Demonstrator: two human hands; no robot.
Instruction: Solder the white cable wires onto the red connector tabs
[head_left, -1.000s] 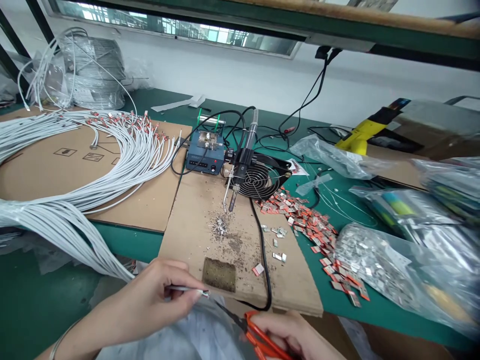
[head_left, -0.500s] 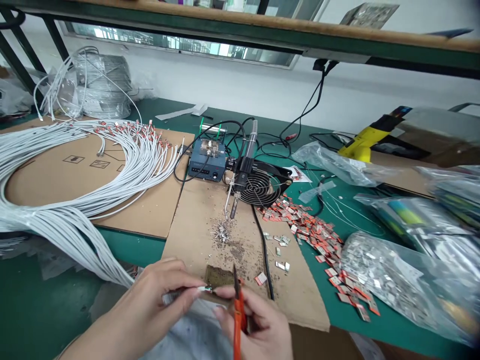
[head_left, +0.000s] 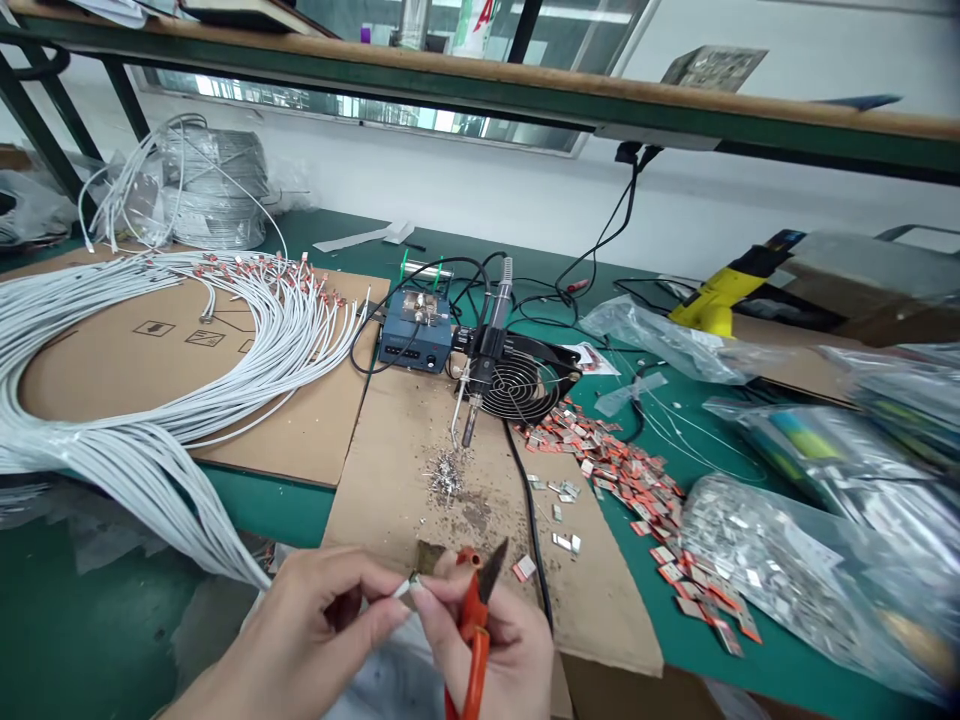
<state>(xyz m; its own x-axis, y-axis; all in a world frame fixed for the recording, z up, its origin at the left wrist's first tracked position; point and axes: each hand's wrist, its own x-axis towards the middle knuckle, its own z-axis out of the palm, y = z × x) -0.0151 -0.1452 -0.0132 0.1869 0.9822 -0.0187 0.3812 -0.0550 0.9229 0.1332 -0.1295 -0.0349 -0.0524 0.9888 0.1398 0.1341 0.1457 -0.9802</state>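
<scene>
My left hand [head_left: 315,625] pinches the end of a white cable [head_left: 403,589] between thumb and forefinger. Opposite it, the thumb and forefinger of my right hand [head_left: 514,650] close on the cable's small stripped tip. Orange-handled scissors [head_left: 475,615] also rest in my right hand, tucked against the palm with the dark pointed blades up and to the right. Just behind the fingertips sits a brownish pad [head_left: 429,556], mostly hidden. A soldering iron [head_left: 484,355] is clamped over the cardboard [head_left: 397,450], pointing down at a heap of wire bits [head_left: 446,473].
A large bundle of white cables [head_left: 172,415] covers the left side. A blue soldering station [head_left: 415,335] and round black fan [head_left: 521,385] stand at the back. Orange-and-silver connectors [head_left: 637,485] lie to the right, beside a bag of metal parts [head_left: 772,560]. A shelf [head_left: 465,85] crosses overhead.
The scissors have turned from nearly upright to leaning right, lower in my right hand. My right thumb has come up to the cable tip. The view has tilted slightly upward.
</scene>
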